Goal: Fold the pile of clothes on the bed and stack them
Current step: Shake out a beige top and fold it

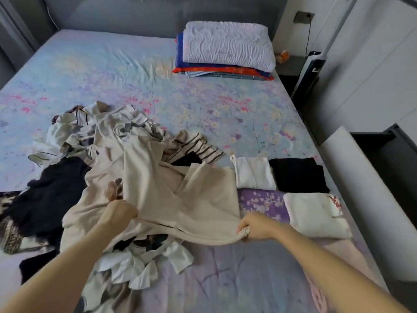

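Head | left hand grip clamped on beige garment; right hand pinches its hem

My beige top is plain, no print. The bed sheet is pale blue with pink and white blossoms. Folded bits: a white piece, a black piece, an off-white one with red flowers. There's a cream striped top with dark stripes too.

Floral-sheeted bed: unfolded clothes pile left, folded garments right, pillow stack far.
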A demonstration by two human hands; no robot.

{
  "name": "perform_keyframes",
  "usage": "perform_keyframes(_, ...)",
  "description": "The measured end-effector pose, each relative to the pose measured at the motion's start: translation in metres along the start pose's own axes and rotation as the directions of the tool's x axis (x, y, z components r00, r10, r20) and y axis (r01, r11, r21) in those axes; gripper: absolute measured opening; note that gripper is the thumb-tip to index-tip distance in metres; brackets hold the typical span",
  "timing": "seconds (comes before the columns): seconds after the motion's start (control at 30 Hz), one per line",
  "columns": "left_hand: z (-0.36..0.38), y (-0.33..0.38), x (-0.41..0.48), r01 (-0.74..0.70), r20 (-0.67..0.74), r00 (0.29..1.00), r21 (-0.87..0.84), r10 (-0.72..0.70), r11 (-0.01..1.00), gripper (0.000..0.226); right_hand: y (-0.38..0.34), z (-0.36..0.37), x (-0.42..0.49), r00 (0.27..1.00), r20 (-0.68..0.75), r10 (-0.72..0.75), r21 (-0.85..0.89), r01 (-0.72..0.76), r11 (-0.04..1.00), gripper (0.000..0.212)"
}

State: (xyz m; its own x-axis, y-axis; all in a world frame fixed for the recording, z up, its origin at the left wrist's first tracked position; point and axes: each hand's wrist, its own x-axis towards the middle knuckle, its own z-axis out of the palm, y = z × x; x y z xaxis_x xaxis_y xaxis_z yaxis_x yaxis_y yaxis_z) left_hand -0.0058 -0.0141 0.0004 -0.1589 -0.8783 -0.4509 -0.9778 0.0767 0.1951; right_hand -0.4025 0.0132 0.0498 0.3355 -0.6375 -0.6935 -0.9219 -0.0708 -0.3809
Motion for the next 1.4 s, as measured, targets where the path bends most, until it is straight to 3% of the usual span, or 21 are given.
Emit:
perform_keyframes(0.1,0.042,-0.006,0.0,-0.044,0.092,0.995,0.046,0.04,0.998,0.034,0.009,0.051,0.022,0.988,0.145,0.048,-0.057,-0.04,0.998,0.028)
perform_keyframes(0.17,0.058,-0.01,-0.001,0.05,0.197,0.979,0.005,-0.05,0.999,0.033,0.017,0.081,0.038,0.965,0.254,0.063,-0.108,-0.037,0.993,0.037)
perform_keyframes(0.27,0.066,-0.014,-0.003,0.072,0.112,0.992,-0.08,-0.063,0.994,0.037,0.02,0.101,0.061,0.913,0.398,0.092,-0.128,-0.044,0.991,0.046)
perform_keyframes(0.37,0.059,-0.004,-0.002,0.015,-0.025,1.0,-0.088,-0.017,0.996,0.044,0.011,0.093,0.083,0.937,0.331,0.111,-0.045,-0.101,0.994,0.046)
perform_keyframes(0.43,0.058,-0.004,0.006,0.148,-0.004,0.988,-0.291,-0.156,0.945,0.04,-0.001,0.082,0.106,0.98,0.168,0.103,0.059,-0.115,0.992,0.038)
perform_keyframes(0.5,0.053,-0.003,0.011,0.238,-0.025,0.95,-0.589,-0.312,0.772,0.03,-0.02,0.072,0.126,0.995,-0.001,0.098,0.228,-0.095,0.969,0.029)
perform_keyframes(0.57,0.049,-0.01,0.022,0.288,0.0,0.892,-0.771,-0.451,0.569,0.023,-0.048,0.059,0.151,0.987,-0.123,0.106,0.413,-0.046,0.91,0.026)
perform_keyframes(0.63,0.047,-0.015,0.033,0.297,0.017,0.851,-0.839,-0.524,0.455,0.015,-0.08,0.046,0.174,0.969,-0.205,0.138,0.57,0.004,0.822,0.028)
perform_keyframes(0.73,0.043,-0.026,0.058,0.336,0.142,0.817,-0.905,-0.559,0.26,0.021,-0.122,0.027,0.211,0.956,-0.226,0.186,0.769,0.057,0.637,0.037)
perform_keyframes(0.9,0.032,-0.024,0.089,0.504,0.472,0.819,-0.864,-0.325,0.014,0.041,-0.16,-0.014,0.258,0.936,-0.24,0.259,0.86,0.082,0.504,0.059)
perform_keyframes(1.0,0.023,-0.026,0.112,0.501,0.531,0.828,-0.845,-0.183,-0.184,0.036,-0.166,-0.023,0.279,0.942,-0.219,0.254,0.856,0.061,0.514,0.071)
perform_keyframes(1.1,0.005,-0.026,0.137,0.435,0.477,0.878,-0.834,-0.044,-0.34,0.029,-0.169,-0.028,0.293,0.946,-0.215,0.243,0.875,0.076,0.479,0.075)
perform_keyframes(1.17,-0.004,-0.022,0.153,0.418,0.451,0.892,-0.831,-0.004,-0.367,0.026,-0.17,-0.033,0.299,0.953,-0.199,0.231,0.884,0.072,0.462,0.077)
perform_keyframes(1.27,-0.011,-0.02,0.175,0.356,0.409,0.905,-0.881,-0.121,-0.312,0.025,-0.172,-0.04,0.306,0.953,-0.198,0.231,0.855,0.052,0.516,0.073)
perform_keyframes(1.4,-0.023,-0.025,0.207,0.315,0.335,0.926,-0.94,-0.172,-0.135,0.023,-0.174,-0.052,0.314,0.943,-0.251,0.221,0.742,0.04,0.669,0.031)
